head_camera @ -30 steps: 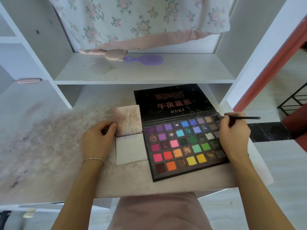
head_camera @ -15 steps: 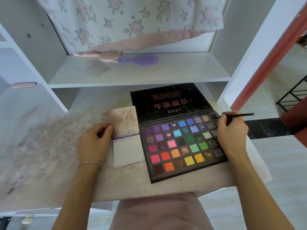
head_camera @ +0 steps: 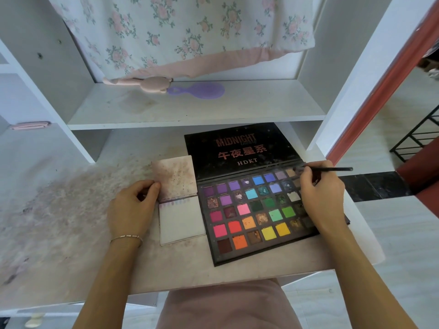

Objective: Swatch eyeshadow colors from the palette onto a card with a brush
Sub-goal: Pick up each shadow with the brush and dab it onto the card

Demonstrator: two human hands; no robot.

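An open black eyeshadow palette (head_camera: 256, 210) with several bright pans lies on the stained desk, its lid flat behind it. To its left lies a small pad: a white card (head_camera: 181, 220) with a faint row of swatches along its top edge, and a stained flipped-up page (head_camera: 175, 178) above it. My left hand (head_camera: 133, 210) rests beside the pad, its thumb touching the stained page's left edge. My right hand (head_camera: 319, 198) lies over the palette's right side and pinches a thin black brush (head_camera: 332, 169), whose tip sits on a beige pan in the top row.
The desk top (head_camera: 71, 210) is smeared with pink powder at the left. A shelf (head_camera: 190, 108) behind holds a purple brush (head_camera: 202, 90) and a pink object (head_camera: 152, 84). Floral fabric (head_camera: 190, 32) hangs above. A black rack (head_camera: 418, 136) stands at the right.
Both hands stay where they were; the brush tip remains on the top-right pans. The camera has shifted slightly.
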